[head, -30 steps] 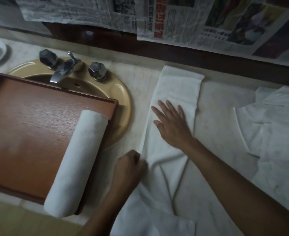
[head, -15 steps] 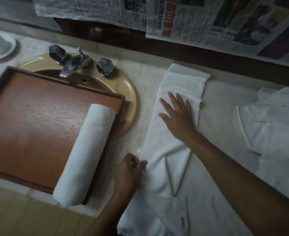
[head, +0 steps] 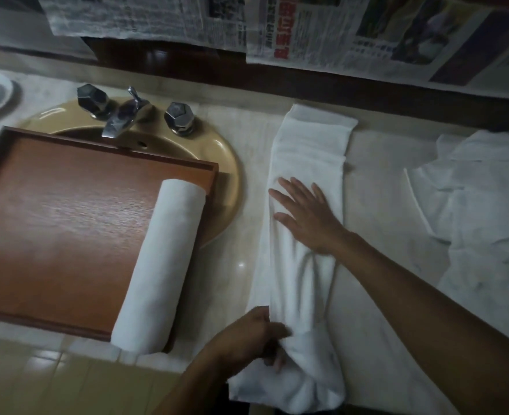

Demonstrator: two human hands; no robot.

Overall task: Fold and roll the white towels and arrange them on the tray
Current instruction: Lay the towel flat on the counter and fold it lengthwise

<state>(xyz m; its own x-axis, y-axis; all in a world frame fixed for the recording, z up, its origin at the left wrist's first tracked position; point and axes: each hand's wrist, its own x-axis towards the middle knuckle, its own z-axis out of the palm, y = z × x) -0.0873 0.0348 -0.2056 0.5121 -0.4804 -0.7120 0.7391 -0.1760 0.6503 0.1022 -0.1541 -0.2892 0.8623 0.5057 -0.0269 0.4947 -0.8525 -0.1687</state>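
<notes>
Gathered up since a moment ago, the near end of the long folded white towel (head: 307, 145) now bunches at 6 o'clock in the left hand (head: 256, 336), whose curled fingers pinch the cloth into a first turn, while the right hand (head: 307, 217) lies spread flat on the strip's middle. At 9 o'clock one rolled white towel (head: 160, 265) rests on the reddish-brown wooden tray (head: 61, 220); at 3 o'clock a heap of loose white towels (head: 481, 205) waits, so the job looks barely begun.

Towel (head: 308, 157) now narrower at near end
</notes>
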